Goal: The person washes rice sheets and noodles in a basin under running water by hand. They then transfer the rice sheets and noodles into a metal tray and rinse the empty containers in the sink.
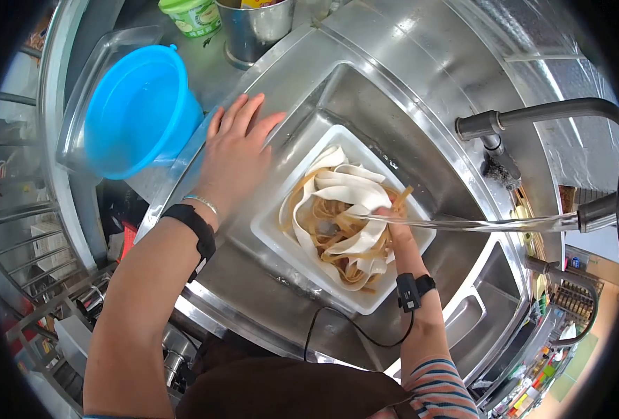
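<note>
A white rectangular tub (271, 220) stands in the steel sink, holding wide white noodle-like strips (351, 192) tangled with brownish translucent ones (330, 255). My right hand (395, 230) reaches into the strips at the tub's right side, its fingers mostly hidden there. Across it runs a stream of water (491, 224) from the faucet (598, 214), falling onto the strips. My left hand (236, 153), slightly blurred, is over the sink's left rim, fingers spread and holding nothing. Both wrists wear black bands, the right one with a small device and cable.
Left of the sink stands a blue plastic basin (138, 112) on a clear tray. A steel pot (257, 28) and a green-lidded tub (191, 15) are at the back. Another faucet (547, 115) juts in from the right, and a smaller basin (487, 314) adjoins the sink.
</note>
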Motion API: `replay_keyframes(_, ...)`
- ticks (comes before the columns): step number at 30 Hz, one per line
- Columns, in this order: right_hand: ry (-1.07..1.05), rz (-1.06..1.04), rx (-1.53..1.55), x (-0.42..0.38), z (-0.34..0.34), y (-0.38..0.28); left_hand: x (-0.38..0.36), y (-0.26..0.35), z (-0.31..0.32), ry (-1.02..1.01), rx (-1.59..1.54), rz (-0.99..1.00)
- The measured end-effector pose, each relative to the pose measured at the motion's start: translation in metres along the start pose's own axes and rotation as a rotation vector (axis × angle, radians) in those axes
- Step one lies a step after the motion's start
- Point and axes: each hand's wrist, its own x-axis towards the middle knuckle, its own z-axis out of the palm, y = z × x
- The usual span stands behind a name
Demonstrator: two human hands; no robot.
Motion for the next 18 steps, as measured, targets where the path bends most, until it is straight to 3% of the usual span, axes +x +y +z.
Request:
replay_keyframes(2,-0.075,-0.069,0.260,0.012,0.000,-0.003,0.001,0.000,-0.001,-0.012,-0.002,-0.009)
replay_keyframes(8,-0.035,-0.254,-0.032,0.029,0.039,0.018,0.001,0.000,-0.002,-0.026,-0.001,-0.014)
replay_keyframes(10,-0.020,-0.421,-0.846,0.010,0.058,0.009,0.002,0.001,-0.005,-0.031,-0.024,-0.024)
replay_keyframes(11,-0.006,-0.324,-1.218,-0.022,0.077,-0.021,0.002,0.002,-0.005,-0.035,-0.053,-0.028)
replay_keyframes(12,-0.007,-0.324,-1.218,-0.030,0.075,-0.020,0.002,0.002,-0.005,-0.035,-0.053,-0.028)
replay_keyframes(14,-0.260,-0.435,-1.660,-0.046,0.067,-0.015,0.001,0.001,-0.004,-0.019,-0.051,-0.018)
replay_keyframes(15,-0.258,-0.431,-1.657,-0.051,0.062,-0.023,0.001,0.001,-0.004,-0.022,-0.052,-0.013)
replay_keyframes(17,-0.600,-0.156,-1.806,-0.060,0.047,-0.043,0.001,0.001,-0.003,-0.021,-0.015,-0.011)
replay_keyframes(18,-0.595,-0.152,-1.805,-0.059,0.040,-0.043,0.001,0.001,-0.002,-0.020,-0.019,-0.007)
